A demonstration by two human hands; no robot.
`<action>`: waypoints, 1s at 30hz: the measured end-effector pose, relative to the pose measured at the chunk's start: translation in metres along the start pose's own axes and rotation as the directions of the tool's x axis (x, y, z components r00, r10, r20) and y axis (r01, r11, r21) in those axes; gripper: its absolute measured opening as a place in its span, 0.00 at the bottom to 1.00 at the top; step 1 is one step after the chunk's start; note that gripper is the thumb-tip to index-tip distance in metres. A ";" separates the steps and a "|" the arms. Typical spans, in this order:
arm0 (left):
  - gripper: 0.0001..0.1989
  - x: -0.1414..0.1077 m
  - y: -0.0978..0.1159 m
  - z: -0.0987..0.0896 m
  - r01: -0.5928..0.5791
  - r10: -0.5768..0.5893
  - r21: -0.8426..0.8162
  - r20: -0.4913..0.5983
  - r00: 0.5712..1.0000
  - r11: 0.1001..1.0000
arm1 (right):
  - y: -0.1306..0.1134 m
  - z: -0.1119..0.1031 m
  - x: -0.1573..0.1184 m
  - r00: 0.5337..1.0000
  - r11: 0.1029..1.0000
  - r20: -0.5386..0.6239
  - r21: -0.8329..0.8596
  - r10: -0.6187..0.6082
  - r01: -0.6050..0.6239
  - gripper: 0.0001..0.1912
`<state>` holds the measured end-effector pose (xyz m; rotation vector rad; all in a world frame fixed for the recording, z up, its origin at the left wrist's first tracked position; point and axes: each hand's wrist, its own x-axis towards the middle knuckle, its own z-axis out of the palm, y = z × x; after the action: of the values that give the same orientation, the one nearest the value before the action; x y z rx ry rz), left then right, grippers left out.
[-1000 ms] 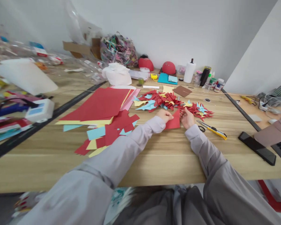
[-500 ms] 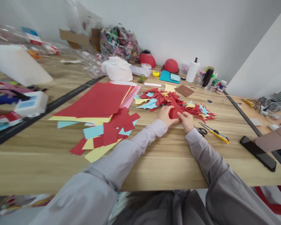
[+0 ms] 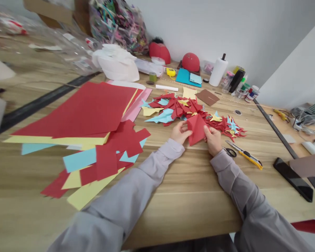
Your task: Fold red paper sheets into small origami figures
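A folded piece of red paper point(image 3: 196, 129) stands slightly raised between my hands, its point toward me. My left hand point(image 3: 180, 133) pinches its left edge, and my right hand point(image 3: 213, 140) grips its right side. Just beyond lies a heap of cut and folded red paper point(image 3: 180, 108) with yellow and light blue pieces, running into a smaller heap point(image 3: 227, 126) on the right. Black-handled scissors point(image 3: 230, 152) and a yellow utility knife point(image 3: 245, 157) lie close to my right hand.
Left of my hands are a stack of red sheets point(image 3: 81, 110) and loose blue, yellow and red cut paper point(image 3: 99, 161). A black phone point(image 3: 292, 179) lies at the right. Along the back stand a paper towel roll point(image 3: 218, 70), red domes point(image 3: 190, 62), and a plastic bag of scraps point(image 3: 118, 26).
The red paper has been lifted from the table and now shows as a folded shape gripped by both hands. My view has shifted, bringing the table closer and moving the sheets toward the left.
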<state>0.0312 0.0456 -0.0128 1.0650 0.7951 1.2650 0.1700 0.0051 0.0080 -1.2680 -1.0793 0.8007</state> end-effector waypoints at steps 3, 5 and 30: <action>0.24 0.004 0.003 -0.009 -0.026 0.027 0.016 -0.082 0.996 1.000 | 0.000 0.000 -0.001 1.000 0.999 -0.020 -0.039 0.013 -0.014 0.25; 0.25 0.004 0.005 -0.013 -0.032 0.037 0.077 -0.076 0.996 0.997 | -0.001 0.001 -0.003 1.000 1.000 0.009 -0.022 0.012 -0.011 0.21; 0.09 -0.056 0.038 -0.046 -0.739 0.387 0.667 0.659 0.645 0.096 | -0.009 -0.016 -0.028 0.954 0.982 0.284 -0.183 0.092 -0.040 0.08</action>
<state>-0.0341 -0.0021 0.0021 2.7395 0.8375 1.1418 0.1749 -0.0273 0.0126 -1.3671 -1.3744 0.9830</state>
